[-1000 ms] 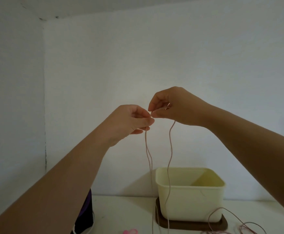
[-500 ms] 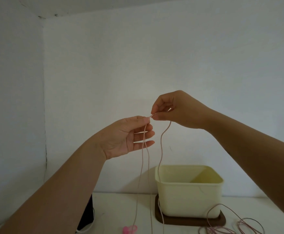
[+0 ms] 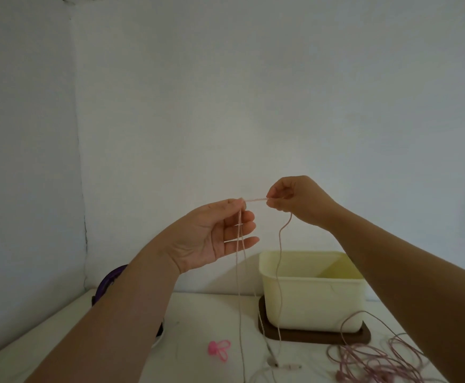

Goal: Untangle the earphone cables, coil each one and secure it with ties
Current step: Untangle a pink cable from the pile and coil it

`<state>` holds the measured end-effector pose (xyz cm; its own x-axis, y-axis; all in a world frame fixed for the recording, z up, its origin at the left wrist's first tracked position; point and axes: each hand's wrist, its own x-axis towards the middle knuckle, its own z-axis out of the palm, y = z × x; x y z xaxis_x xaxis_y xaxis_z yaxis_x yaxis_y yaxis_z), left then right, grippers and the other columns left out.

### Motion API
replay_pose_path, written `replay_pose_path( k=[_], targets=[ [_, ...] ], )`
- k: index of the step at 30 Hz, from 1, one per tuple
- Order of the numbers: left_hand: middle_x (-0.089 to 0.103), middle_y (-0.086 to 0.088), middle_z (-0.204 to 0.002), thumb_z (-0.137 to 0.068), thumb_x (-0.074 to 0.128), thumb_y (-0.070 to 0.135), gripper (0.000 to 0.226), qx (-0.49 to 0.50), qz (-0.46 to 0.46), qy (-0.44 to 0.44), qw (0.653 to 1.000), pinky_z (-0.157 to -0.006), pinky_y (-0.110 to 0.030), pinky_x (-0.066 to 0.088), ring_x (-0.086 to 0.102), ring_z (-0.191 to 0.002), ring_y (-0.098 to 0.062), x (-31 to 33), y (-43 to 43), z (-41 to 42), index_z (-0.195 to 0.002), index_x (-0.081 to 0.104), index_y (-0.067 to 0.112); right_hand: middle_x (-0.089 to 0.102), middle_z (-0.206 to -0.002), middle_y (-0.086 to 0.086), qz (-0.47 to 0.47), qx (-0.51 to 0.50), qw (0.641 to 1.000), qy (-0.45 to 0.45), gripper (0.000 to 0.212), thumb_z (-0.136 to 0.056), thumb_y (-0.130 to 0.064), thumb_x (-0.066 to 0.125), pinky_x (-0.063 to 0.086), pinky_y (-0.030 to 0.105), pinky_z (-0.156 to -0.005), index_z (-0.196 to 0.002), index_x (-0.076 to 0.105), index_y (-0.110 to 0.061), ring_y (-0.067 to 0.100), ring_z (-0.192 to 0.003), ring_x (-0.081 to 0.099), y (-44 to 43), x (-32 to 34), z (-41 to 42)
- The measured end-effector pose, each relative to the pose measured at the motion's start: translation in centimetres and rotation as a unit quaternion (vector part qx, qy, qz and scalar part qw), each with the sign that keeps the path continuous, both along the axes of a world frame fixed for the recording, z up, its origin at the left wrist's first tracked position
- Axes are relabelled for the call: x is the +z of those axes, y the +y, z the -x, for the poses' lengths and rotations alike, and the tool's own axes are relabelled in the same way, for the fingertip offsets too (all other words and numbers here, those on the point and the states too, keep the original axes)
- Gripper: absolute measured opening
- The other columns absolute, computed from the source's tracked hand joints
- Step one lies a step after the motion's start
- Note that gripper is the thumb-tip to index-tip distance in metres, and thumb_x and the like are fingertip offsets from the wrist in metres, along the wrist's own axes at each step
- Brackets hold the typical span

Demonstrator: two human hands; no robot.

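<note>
Table [image 3: 203, 313]: cream tub [image 3: 317, 302] behind hanging cable [image 3: 279, 294]; pink clip [image 3: 219, 350] nr.

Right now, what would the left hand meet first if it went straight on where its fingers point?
Probably the earphone cable where it hangs below the right hand; the left hand points there, depth unclear.

The left forearm [image 3: 120, 313] hides most of a dark purple thing [image 3: 109, 277] on the table [image 3: 198, 313]. The right hand [image 3: 299, 201] covers the hanging cable [image 3: 280, 272] where it pinches it. The tangled cable pile [image 3: 375, 360] runs off the bottom edge. A small part [image 3: 290, 365] beside it is too small to tell.
</note>
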<state>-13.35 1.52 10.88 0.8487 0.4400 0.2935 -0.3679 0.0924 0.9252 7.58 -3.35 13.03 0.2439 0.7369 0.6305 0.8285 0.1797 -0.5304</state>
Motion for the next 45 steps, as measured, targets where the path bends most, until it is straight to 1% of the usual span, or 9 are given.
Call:
replay_pose_path(
  k=[9, 14, 23, 27, 32, 34, 38, 42, 45],
  targets=[
    [0.057, 0.004, -0.063, -0.084, 0.053, 0.025, 0.016, -0.052, -0.019, 0.044, 0.997, -0.068, -0.031, 0.059, 0.059, -0.050, -0.005, 0.1, 0.4, 1.0, -0.072, 0.058, 0.016, 0.064, -0.074, -0.001, 0.062, -0.084, 0.994, 0.018, 0.012, -0.082, -0.008, 0.069, 0.042, 0.016, -0.057, -0.077, 0.062, -0.017, 0.010, -0.064, 0.058, 1.1, -3.6, -3.2],
    [0.054, 0.005, -0.062, -0.085, 0.053, 0.026, 0.014, -0.065, -0.050, 0.058, 0.995, -0.067, -0.030, 0.057, 0.054, -0.048, -0.005, 0.6, 0.5, 1.8, -0.076, 0.054, 0.016, 0.061, -0.086, 0.000, 0.099, -0.138, 0.984, -0.051, 0.006, -0.082, -0.009, 0.068, 0.041, 0.023, -0.071, -0.088, 0.066, -0.010, 0.016, -0.082, 0.056, 1.7, -5.2, -3.8],
    [0.034, 0.010, -0.053, -0.090, 0.044, 0.031, 0.028, -0.084, -0.118, 0.109, 0.983, -0.061, -0.024, 0.051, 0.032, -0.041, -0.002, 0.8, 1.2, 3.5, -0.067, 0.056, 0.019, 0.059, -0.079, -0.006, 0.140, -0.205, 0.966, -0.065, 0.016, -0.080, -0.007, 0.067, 0.051, 0.033, -0.079, -0.074, 0.061, -0.020, 0.016, -0.082, 0.058, 1.1, -7.0, -5.8],
    [0.036, 0.012, -0.050, -0.093, 0.040, 0.032, 0.035, -0.100, -0.103, 0.072, 0.987, -0.063, -0.023, 0.052, 0.035, -0.040, -0.001, 1.5, 1.0, 4.1, -0.064, 0.057, 0.021, 0.057, -0.074, -0.009, 0.167, -0.228, 0.957, -0.066, 0.026, -0.080, -0.005, 0.066, 0.048, 0.028, -0.072, -0.067, 0.056, -0.025, 0.015, -0.079, 0.057, 1.0, -8.2, -6.5],
    [0.045, 0.009, -0.055, -0.089, 0.043, 0.028, 0.030, -0.041, 0.015, -0.061, 0.997, -0.062, -0.025, 0.056, 0.048, -0.046, -0.003, 2.4, 0.9, 3.3, -0.066, 0.059, 0.018, 0.064, -0.085, -0.004, 0.194, -0.223, 0.952, -0.080, 0.027, -0.080, -0.004, 0.065, 0.052, 0.030, -0.079, -0.066, 0.056, -0.026, 0.017, -0.086, 0.062, 1.3, -8.6, -6.2],
    [0.051, 0.008, -0.057, -0.089, 0.045, 0.026, 0.024, -0.008, 0.023, -0.072, 0.997, -0.061, -0.024, 0.057, 0.055, -0.050, -0.003, 2.4, 0.8, 2.6, -0.071, 0.057, 0.017, 0.067, -0.100, 0.001, 0.255, -0.192, 0.942, -0.099, 0.015, -0.080, -0.004, 0.066, 0.050, 0.028, -0.084, -0.083, 0.066, -0.019, 0.018, -0.096, 0.061, 1.3, -8.2, -5.5],
    [0.058, 0.005, -0.061, -0.095, 0.043, 0.023, 0.023, 0.022, -0.013, -0.018, 0.999, -0.062, -0.023, 0.057, 0.060, -0.053, -0.006, 1.8, 0.4, 1.3, -0.079, 0.057, 0.014, 0.051, -0.135, 0.001, 0.410, -0.015, 0.909, -0.072, 0.064, -0.079, -0.016, 0.073, 0.036, 0.032, -0.104, -0.136, 0.045, -0.023, 0.019, -0.124, 0.048, -0.4, -6.1, -1.1],
    [0.062, 0.002, -0.064, -0.093, 0.046, 0.021, 0.020, 0.018, -0.018, 0.002, 1.000, -0.061, -0.024, 0.057, 0.063, -0.056, -0.009, 0.9, -0.3, 0.2, -0.082, 0.061, 0.012, 0.047, -0.140, -0.002, 0.284, 0.222, 0.927, 0.106, 0.076, -0.077, -0.020, 0.075, 0.030, 0.034, -0.112, -0.141, 0.035, -0.025, 0.014, -0.131, 0.042, -2.5, -3.5, 2.9],
    [0.064, 0.000, -0.063, -0.082, 0.052, 0.021, 0.019, 0.009, 0.000, -0.013, 1.000, -0.056, -0.023, 0.056, 0.065, -0.055, -0.010, 0.8, -1.0, -0.4, -0.081, 0.067, 0.009, 0.057, -0.129, 0.004, 0.190, 0.323, 0.914, 0.154, 0.062, -0.079, -0.011, 0.067, 0.040, 0.036, -0.107, -0.136, 0.044, -0.015, 0.016, -0.122, 0.053, -3.1, -2.6, 4.4]
  ],
)
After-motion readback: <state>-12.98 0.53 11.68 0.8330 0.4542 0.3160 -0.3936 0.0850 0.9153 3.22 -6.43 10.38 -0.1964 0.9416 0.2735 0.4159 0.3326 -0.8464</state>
